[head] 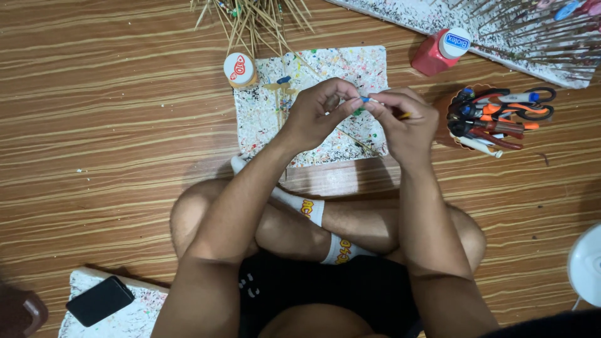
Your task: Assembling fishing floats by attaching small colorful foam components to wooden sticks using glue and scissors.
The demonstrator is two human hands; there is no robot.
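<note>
On the striped wooden floor (pixel 113 125), the left hand (pixel 316 112) and right hand (pixel 407 122) pinch a thin stick (pixel 369 100), seemingly blue-tipped, over the paint-speckled mat (pixel 263 119), likely to catch drips.

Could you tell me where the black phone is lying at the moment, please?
In the head view, the black phone lies at lower left on a paint-speckled white board, just outside the person's left knee.

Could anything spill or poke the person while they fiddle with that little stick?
Maybe. The thin stick pinched between the left hand and right hand looks sharp enough to prick a fingertip. The glue bottle stands close by the left hand, so a nudge might tip it onto the speckled mat.
</note>
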